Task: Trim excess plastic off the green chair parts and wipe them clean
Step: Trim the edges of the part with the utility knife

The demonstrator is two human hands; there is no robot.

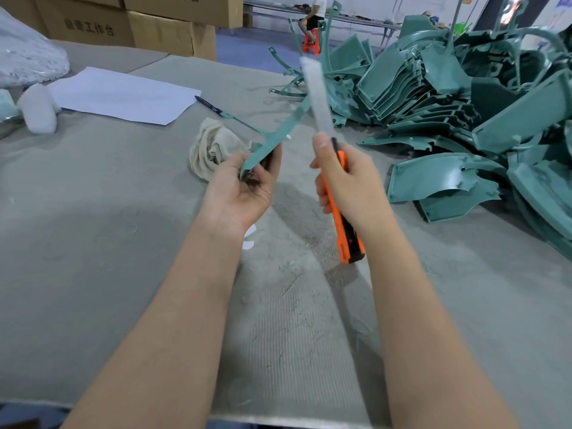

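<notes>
My left hand (247, 184) holds the near end of a long thin green chair part (280, 133), which slants up and away to the right. My right hand (343, 178) grips an orange and black utility knife (345, 230). Its long blade (315, 97) is extended, points up and away, and is blurred. The blade stands just to the right of the green part, and I cannot tell whether they touch. A crumpled beige cloth (210, 147) lies on the table just behind my left hand.
A large heap of green chair parts (464, 103) fills the right side of the grey table (123, 243). A white sheet of paper (120, 94), a dark pen (209, 105) and a white wad (38, 108) lie at the left. Cardboard boxes (123, 23) stand behind. A person sits far back.
</notes>
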